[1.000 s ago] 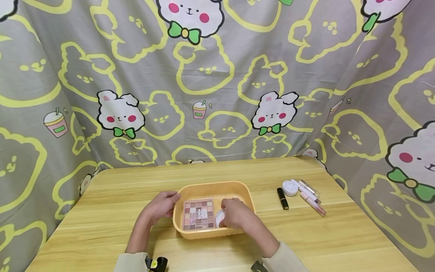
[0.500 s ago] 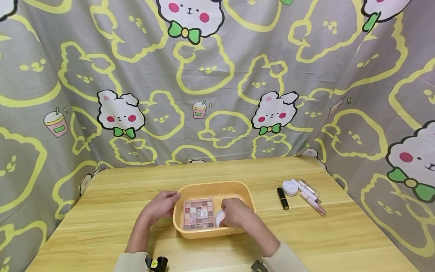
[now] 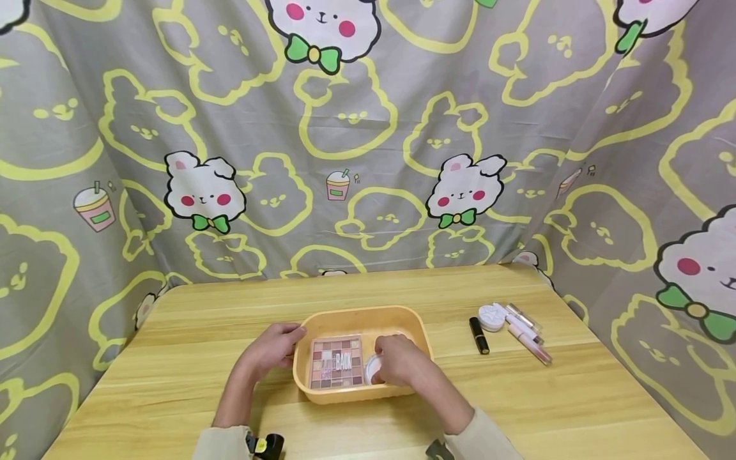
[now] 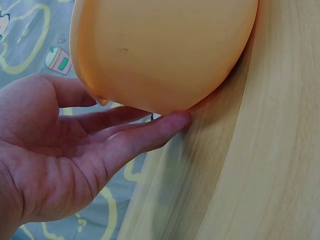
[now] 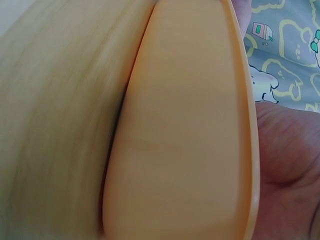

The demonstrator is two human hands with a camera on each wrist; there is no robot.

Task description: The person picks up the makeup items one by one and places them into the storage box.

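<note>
A yellow-orange plastic storage bin (image 3: 368, 313) stands on the table in the head view. My left hand (image 3: 275, 348) holds its left end; in the left wrist view the thumb (image 4: 170, 122) presses low on the outer wall, with other fingers at the rim. An eyeshadow palette (image 3: 336, 362) with a grid of pink and brown pans lies in the bin's left half. Beside it, my right hand (image 3: 400, 360) reaches in and grips a round white compact (image 3: 372, 370), partly covered by the fingers. The bin wall hides those fingertips in the right wrist view.
To the right on the wooden table (image 3: 230, 306) lie a black lipstick tube (image 3: 478, 335), another round white compact (image 3: 492, 317) and several slim cosmetic tubes (image 3: 529, 342). A patterned grey curtain (image 3: 368, 236) rises behind the table and along both sides.
</note>
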